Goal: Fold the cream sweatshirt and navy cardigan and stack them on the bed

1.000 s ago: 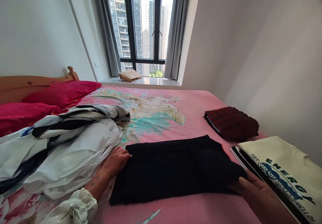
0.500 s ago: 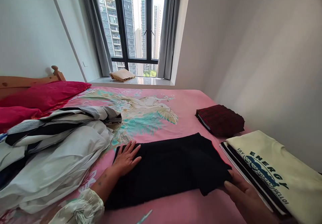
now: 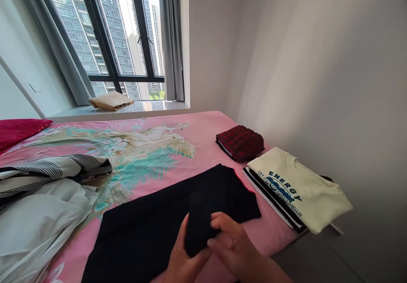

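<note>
A black garment [image 3: 152, 219] with a thin red edge at its right end lies spread and folded lengthwise on the pink bedsheet. Both my hands are together over its near side. My left hand [image 3: 186, 253] grips a raised black flap of the cloth, thumb in front and fingers behind. Pinching the same flap from the right is my right hand [image 3: 230, 242], its fingers curled at the edge. Which part of the garment this flap belongs to, I cannot tell.
Right of the garment lies a folded pile topped by a cream T-shirt [image 3: 286, 185] at the bed's edge. Behind it is a folded red plaid cloth [image 3: 240, 143]. Crumpled white and striped clothes [image 3: 47, 215] lie on the left, near a red pillow [image 3: 22, 132].
My left hand has left the garment's flat left end and moved right. My right hand has come inward from the right end; both now hold a raised flap. The view has turned right.
</note>
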`<state>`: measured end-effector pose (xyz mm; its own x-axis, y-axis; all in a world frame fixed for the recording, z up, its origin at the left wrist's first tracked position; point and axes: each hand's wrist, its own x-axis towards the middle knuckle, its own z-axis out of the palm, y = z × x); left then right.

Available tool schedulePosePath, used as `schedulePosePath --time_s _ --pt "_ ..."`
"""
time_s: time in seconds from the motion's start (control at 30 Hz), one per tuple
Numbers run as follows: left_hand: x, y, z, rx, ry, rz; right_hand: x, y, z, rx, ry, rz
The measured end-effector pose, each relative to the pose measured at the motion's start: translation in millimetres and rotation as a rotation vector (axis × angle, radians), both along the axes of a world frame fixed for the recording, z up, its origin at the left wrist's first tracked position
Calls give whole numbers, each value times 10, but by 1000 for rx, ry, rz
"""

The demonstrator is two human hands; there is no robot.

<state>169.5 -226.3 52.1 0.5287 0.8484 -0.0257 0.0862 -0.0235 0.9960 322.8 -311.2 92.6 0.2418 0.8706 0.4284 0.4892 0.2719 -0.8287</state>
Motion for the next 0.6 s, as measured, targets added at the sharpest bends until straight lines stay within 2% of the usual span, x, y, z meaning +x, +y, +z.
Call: schedulePosePath --time_s 0.07,0.17,0.27,0.33,0.4,0.47,0.53,0.6 --pt "160 -45 59 -181 -119 102 7 -4 1 39 -80 -13" --pt "232 82 272 -268 -260 181 235 -51 -110 34 -118 -186" --pt "218 191 515 -317 -311 213 618 -22 -306 -172 -286 -213" --pt "222 200 631 -322 -303 248 856 91 -418 -373 -442 -136" --pt "246 181 696 -312 -295 270 1023 286 -485 -485 -556 -30" --pt "277 158 721 -291 -294 267 1107 544 -524 -462 -628 112" --pt "291 143 715 -259 -281 262 1131 827 -566 -369 -668 249" --pt "264 128 672 -216 -261 306 1142 1083 -633 -291 -671 324"
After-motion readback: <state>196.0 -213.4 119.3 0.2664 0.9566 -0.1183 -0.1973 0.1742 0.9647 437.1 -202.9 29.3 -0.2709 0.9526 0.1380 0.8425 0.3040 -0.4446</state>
